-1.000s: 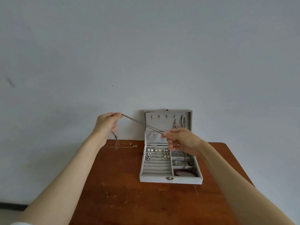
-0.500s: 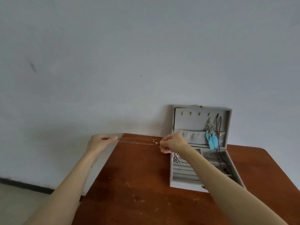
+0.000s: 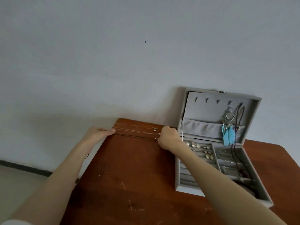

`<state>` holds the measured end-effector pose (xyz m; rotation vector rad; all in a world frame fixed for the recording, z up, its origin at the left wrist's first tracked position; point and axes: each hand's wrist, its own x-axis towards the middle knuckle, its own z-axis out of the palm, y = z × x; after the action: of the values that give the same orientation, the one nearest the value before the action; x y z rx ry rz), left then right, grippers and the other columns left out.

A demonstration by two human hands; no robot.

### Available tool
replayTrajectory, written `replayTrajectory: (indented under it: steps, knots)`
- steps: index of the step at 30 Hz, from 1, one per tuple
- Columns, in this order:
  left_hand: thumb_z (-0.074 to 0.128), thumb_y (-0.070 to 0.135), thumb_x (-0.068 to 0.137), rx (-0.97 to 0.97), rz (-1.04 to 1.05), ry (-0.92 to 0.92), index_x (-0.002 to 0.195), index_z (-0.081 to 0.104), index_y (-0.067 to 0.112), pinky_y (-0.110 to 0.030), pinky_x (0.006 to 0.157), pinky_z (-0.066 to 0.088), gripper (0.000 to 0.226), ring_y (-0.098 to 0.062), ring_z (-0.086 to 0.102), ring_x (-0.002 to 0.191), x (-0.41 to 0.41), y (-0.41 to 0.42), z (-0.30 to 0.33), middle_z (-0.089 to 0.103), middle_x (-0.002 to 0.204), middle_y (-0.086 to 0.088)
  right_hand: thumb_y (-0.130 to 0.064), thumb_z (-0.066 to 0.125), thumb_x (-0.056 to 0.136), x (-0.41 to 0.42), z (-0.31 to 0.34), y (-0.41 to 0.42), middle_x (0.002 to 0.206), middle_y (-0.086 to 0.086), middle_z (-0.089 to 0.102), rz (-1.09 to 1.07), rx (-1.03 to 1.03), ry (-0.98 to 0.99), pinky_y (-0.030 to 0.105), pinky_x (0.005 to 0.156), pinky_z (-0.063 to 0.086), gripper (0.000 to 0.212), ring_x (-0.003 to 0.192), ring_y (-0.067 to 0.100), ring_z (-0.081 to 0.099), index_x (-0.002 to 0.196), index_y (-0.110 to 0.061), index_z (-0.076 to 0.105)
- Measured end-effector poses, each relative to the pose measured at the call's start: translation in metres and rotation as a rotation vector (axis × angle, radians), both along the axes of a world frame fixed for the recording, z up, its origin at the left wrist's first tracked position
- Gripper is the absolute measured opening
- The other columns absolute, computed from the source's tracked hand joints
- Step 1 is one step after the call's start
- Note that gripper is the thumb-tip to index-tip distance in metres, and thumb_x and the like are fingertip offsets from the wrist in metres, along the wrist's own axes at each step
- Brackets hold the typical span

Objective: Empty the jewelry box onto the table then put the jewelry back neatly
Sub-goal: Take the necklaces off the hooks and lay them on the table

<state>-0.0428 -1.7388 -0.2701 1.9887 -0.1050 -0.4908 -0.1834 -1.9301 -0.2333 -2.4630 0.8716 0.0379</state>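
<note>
A grey jewelry box (image 3: 185, 186) stands open at the right of the brown table (image 3: 129, 184), its lid up against the wall. In the lid hang a blue feather earring (image 3: 228, 133) and a dark bead necklace (image 3: 238, 117). Earrings (image 3: 207, 154) lie in the ring rolls. Thin chain necklaces (image 3: 136, 129) lie stretched along the table's far left edge. My left hand (image 3: 97, 133) pinches the left end of a thin necklace (image 3: 138, 135) at the table's corner. My right hand (image 3: 168, 137) pinches its right end, beside the box.
A plain grey wall (image 3: 113, 62) rises right behind the table. The table's left edge drops to a pale floor with a dark skirting strip (image 3: 24, 168). Scratched bare wood lies in front of the hands.
Both hands have come down from the air to the table's far edge, with the necklace pulled straight between them. The view has swung left, so the box now sits at the right.
</note>
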Motion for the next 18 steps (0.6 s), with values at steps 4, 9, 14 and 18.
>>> replayTrajectory:
  steps: [4, 9, 14, 18]
  knots:
    - [0.072, 0.029, 0.079, -0.007, -0.003, -0.043, 0.092, 0.067, 0.006, -0.030, 0.086, 0.036, 0.027, -0.021, 0.053, 0.099, 0.002, -0.003, -0.001, 0.063, 0.093, -0.002, 0.000, 0.045, 0.089, 0.000, -0.002, -0.001, 0.122, 0.024, 0.055, 0.008, -0.087, 0.018, 0.036, 0.086, 0.047, 0.027, 0.112, 0.038, 0.055, 0.113, 0.005, 0.054]
    - [0.068, 0.033, 0.082, 0.127, 0.053, -0.165, 0.114, 0.057, 0.011, -0.036, 0.092, 0.041, 0.040, -0.028, 0.053, 0.111, -0.001, -0.010, -0.002, 0.057, 0.117, -0.009, 0.002, 0.047, 0.087, -0.004, -0.001, 0.004, 0.122, 0.023, 0.052, 0.045, -0.177, 0.027, 0.039, 0.086, 0.049, 0.029, 0.111, 0.037, 0.055, 0.115, 0.005, 0.055]
    - [0.063, 0.032, 0.085, 0.199, 0.046, -0.432, 0.119, 0.057, 0.013, -0.044, 0.101, 0.041, 0.039, -0.028, 0.051, 0.117, -0.031, -0.018, 0.020, 0.057, 0.124, -0.009, 0.002, 0.044, 0.086, -0.024, 0.012, 0.005, 0.107, 0.020, 0.060, 0.052, -0.103, -0.066, 0.034, 0.074, 0.050, 0.023, 0.098, 0.037, 0.061, 0.104, 0.003, 0.058]
    - [0.059, 0.018, 0.088, 0.097, -0.038, -0.579, 0.115, 0.059, 0.009, -0.028, 0.089, 0.041, 0.028, -0.019, 0.056, 0.103, -0.074, -0.029, 0.042, 0.062, 0.113, -0.007, -0.011, 0.043, 0.092, -0.057, 0.024, -0.001, 0.095, 0.018, 0.067, 0.049, 0.050, -0.209, 0.041, 0.082, 0.054, 0.024, 0.092, 0.034, 0.065, 0.103, -0.003, 0.064]
